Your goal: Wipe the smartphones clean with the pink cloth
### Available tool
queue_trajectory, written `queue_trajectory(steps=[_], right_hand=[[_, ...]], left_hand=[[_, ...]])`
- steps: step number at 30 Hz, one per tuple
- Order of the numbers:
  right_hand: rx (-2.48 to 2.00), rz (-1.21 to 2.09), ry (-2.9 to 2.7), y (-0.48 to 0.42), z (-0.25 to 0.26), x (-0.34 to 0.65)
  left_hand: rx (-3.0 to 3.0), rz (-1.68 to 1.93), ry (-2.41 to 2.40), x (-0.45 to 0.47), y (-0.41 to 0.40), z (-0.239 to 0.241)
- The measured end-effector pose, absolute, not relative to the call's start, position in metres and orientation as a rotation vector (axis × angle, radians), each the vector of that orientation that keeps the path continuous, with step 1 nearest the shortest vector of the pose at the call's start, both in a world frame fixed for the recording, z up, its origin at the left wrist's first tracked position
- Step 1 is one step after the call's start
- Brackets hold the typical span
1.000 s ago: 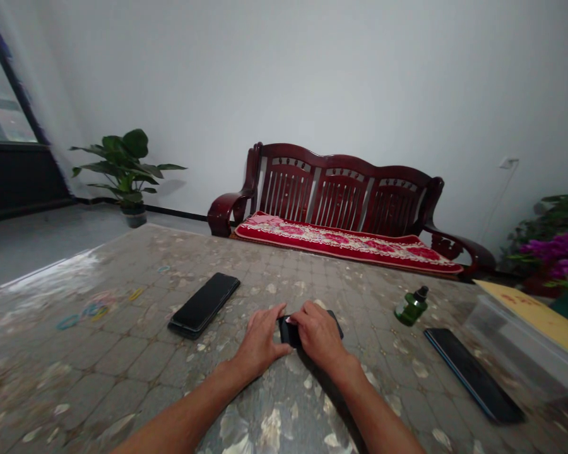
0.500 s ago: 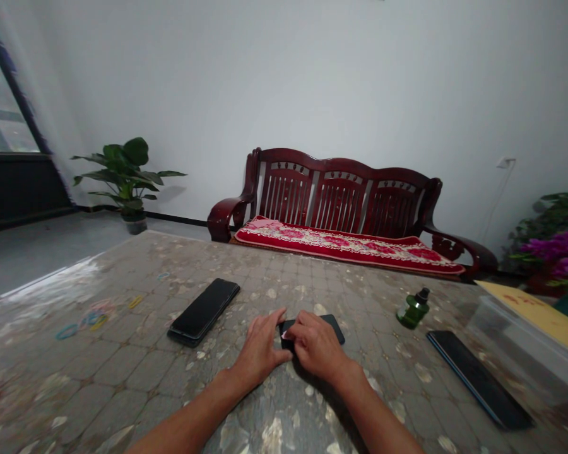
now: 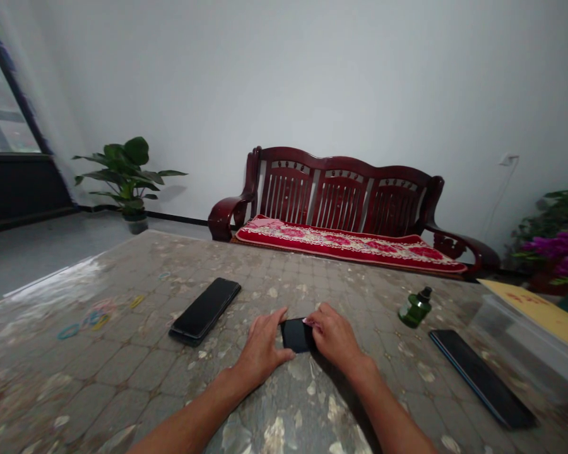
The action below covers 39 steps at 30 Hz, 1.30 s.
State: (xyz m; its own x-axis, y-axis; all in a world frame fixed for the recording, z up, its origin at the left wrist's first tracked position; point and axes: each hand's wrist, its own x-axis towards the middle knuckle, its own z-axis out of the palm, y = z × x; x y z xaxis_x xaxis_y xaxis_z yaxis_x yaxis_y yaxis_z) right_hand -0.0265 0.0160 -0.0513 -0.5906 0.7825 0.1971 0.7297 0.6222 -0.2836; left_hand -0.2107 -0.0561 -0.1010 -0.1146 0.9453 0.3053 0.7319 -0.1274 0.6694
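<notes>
1. Grip, right hand: the right hand [image 3: 335, 335] had its thumb and bent forefinger pinched on a small whitish scrap of soft-looking material [image 3: 306, 321], pressed at the dark face of a small black glass-faced phone [image 3: 294, 336].
2. Grip, left hand: the left hand [image 3: 262, 348] straddled the phone's left end, forefinger at the far edge and thumb at the near edge, apparently bracing it.
3. Position: the phone lay flat between both hands on a table with a grey, flower-and-lattice cover [image 3: 137, 372]. Its right end was hidden under the right hand.
4. Change noted: half a second earlier the scrap was near the phone's left end; it had since travelled rightward. The left part of the face was now exposed, and the left hand had kept its place.
5. Finding: I judged this one rubbing pass across the face, with the brace sound and the work unfinished. Any residue was too small to tell.
6. Surroundings: a larger black slab-shaped phone [image 3: 205, 310] lay to the left, unattended. To the right stood a green translucent bottle with a black pump top [image 3: 414, 309], near a long dark phone with a blue edge [image 3: 483, 378].
</notes>
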Motion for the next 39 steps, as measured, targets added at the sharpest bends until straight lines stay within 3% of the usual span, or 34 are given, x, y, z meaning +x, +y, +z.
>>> queue_trajectory(steps=[5,12,19,26,33,39], right_hand=[[-1.037,0.245,-2.657,0.007,-0.050,-0.034],[-1.300,0.208,-2.508,0.019,-0.051,-0.023],[-1.024,0.304,-2.624,0.010,-0.053,-0.031],[-1.255,0.251,-2.492,0.018,-0.050,-0.022],[-1.030,0.358,-2.589,0.014,-0.054,-0.023],[-1.252,0.293,-2.446,0.022,-0.056,-0.017]], left_hand=[[1.869,1.075,1.865,-0.210,-0.057,-0.099],[1.850,1.077,1.856,-0.210,-0.057,-0.099],[1.850,1.089,1.842,-0.211,-0.057,-0.100],[1.833,1.086,1.839,-0.211,-0.058,-0.098],[1.822,1.073,1.840,-0.211,-0.057,-0.100],[1.836,1.076,1.835,-0.213,-0.056,-0.101]])
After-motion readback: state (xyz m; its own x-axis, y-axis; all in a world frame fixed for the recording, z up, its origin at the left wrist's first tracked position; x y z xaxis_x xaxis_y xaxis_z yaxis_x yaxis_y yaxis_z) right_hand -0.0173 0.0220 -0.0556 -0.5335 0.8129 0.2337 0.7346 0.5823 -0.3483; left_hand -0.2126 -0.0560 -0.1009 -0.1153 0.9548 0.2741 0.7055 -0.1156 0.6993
